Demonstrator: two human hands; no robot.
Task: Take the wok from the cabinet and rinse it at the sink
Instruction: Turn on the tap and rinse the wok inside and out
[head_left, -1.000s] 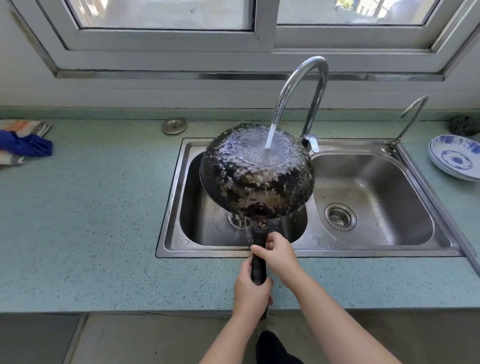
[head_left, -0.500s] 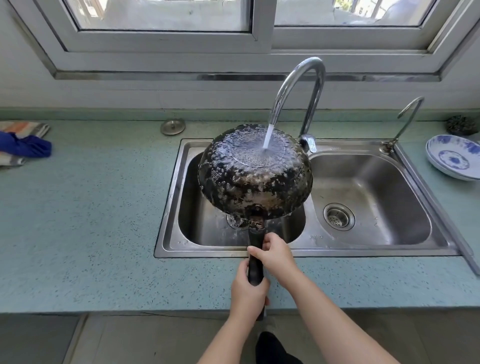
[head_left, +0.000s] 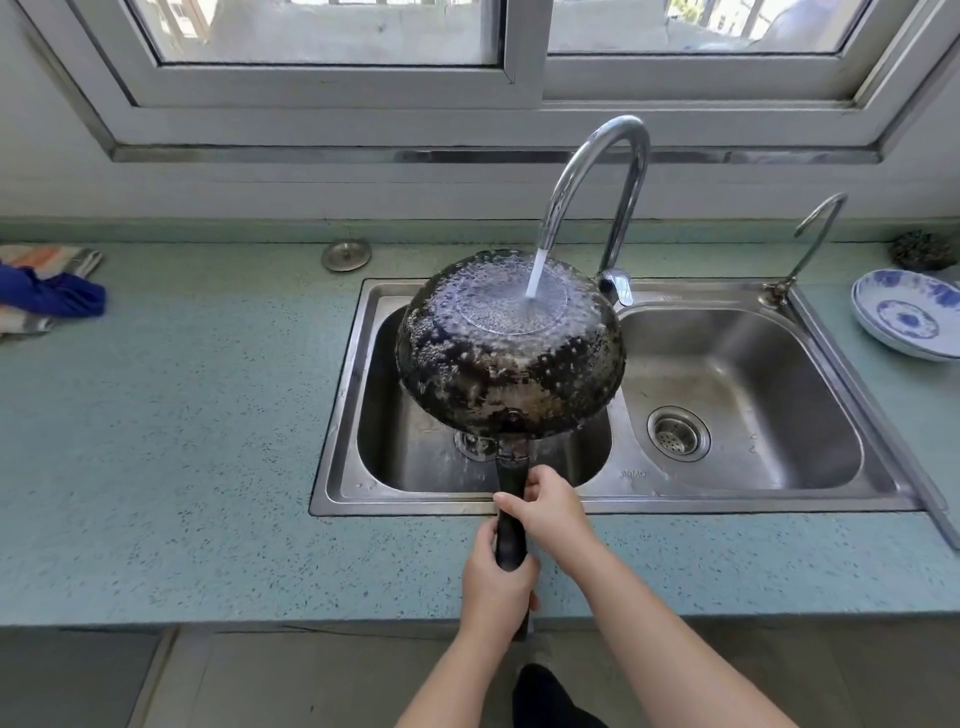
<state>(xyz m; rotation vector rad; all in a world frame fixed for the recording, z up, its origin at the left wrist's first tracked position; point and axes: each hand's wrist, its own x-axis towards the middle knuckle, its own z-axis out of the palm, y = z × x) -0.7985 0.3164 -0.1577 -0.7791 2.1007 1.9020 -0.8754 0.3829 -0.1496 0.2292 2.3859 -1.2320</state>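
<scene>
Two grips, left hand (head_left: 496, 590) and right hand (head_left: 555, 512), tight around the handle (head_left: 511, 543) of the upturned wok (head_left: 498, 364) beneath the faucet (head_left: 592, 171)

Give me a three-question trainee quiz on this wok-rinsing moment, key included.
1. True or false: the wok is held bottom-up under the running tap.
2. Which sink basin is it over? A) the one nearer the blue cloth; B) the one nearer the patterned plates.
3. Fill in: the left hand and right hand both grip the wok's ____.
Key: 1 true; 2 A; 3 handle.
</scene>
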